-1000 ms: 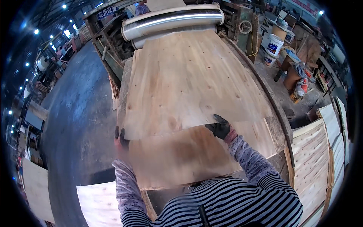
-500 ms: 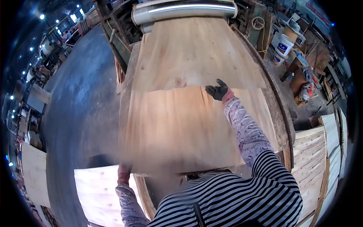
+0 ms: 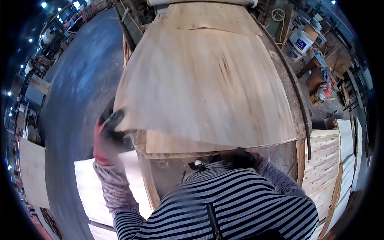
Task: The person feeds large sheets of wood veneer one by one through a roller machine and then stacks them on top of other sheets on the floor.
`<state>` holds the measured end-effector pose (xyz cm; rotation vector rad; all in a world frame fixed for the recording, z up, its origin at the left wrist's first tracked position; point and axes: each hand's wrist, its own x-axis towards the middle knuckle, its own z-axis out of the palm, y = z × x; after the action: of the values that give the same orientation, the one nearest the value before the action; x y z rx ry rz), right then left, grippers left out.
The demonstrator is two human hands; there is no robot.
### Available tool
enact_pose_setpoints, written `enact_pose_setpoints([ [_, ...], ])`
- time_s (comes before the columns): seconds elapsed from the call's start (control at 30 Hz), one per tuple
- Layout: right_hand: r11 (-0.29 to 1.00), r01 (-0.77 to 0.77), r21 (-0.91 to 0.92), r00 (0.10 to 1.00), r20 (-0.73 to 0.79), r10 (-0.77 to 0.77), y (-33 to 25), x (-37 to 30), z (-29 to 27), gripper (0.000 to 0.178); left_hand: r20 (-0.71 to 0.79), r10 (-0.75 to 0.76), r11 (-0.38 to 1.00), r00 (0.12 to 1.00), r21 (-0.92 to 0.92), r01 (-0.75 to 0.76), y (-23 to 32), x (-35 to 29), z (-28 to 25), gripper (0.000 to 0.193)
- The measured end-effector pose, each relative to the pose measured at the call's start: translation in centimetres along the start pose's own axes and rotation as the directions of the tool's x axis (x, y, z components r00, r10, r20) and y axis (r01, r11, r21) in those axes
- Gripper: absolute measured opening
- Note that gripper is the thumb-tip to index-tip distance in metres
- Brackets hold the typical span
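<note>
A large pale wood veneer sheet (image 3: pixel 208 88) with dark streaks lies over the table. Its near left corner is lifted a little, pinched by my left hand (image 3: pixel 109 134) in a dark glove with a reddish cuff. Under that raised edge, part of another veneer sheet (image 3: pixel 172 145) shows. Close to my body, at the table's near edge, my right hand (image 3: pixel 242 158) is dark-gloved and blurred, its fingers not distinct. Beyond the streaked sheet, a further veneer sheet (image 3: pixel 212 16) reaches the metal roller (image 3: pixel 204 2) at the far end.
Dark rails (image 3: pixel 294 94) border the table on the right. Stacked veneer (image 3: pixel 322 168) stands at the lower right, and a bright pale sheet (image 3: pixel 108 184) at the lower left. White buckets (image 3: pixel 303 43) and clutter sit at the far right. Grey floor (image 3: pixel 80 88) runs along the left.
The far veneer sheet has moved away toward the roller. My right hand has drawn back from mid-table to the near edge. My left hand has risen leftward with the streaked sheet's corner.
</note>
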<state>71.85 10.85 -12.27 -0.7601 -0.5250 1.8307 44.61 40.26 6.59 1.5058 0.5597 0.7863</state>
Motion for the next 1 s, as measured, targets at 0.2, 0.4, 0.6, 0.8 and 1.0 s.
enact_pose_setpoints([
  [0.2,0.858,0.506,-0.093,0.711,-0.517,-0.476,6.2,0.8,-8.9,0.057,-0.068,-0.268,0.940,0.961,0.199,0.276,-13.9,-4.8,-10.2,0.051],
  [0.4,0.848,0.506,-0.160,0.678,-0.535,-0.505,4.6,2.0,-12.1,0.048,0.081,-0.194,0.929,0.978,0.336,0.157,-23.0,-2.6,-9.3,0.073],
  [0.6,0.788,0.588,0.184,0.748,-0.495,-0.442,-3.6,5.2,-16.8,0.037,0.063,0.018,0.839,0.998,0.542,-0.049,-20.7,6.3,-7.5,0.062],
  [0.8,0.674,0.412,0.613,0.911,-0.281,-0.302,-13.2,8.7,-18.2,0.034,-0.231,-0.219,0.924,0.948,-0.360,0.125,-27.9,6.6,-9.1,0.042],
  [1.0,0.685,0.655,0.319,0.750,-0.384,-0.538,-18.2,11.0,-20.0,0.032,-0.297,-0.504,0.764,0.811,0.284,0.579,-33.0,-4.9,-4.6,0.068],
])
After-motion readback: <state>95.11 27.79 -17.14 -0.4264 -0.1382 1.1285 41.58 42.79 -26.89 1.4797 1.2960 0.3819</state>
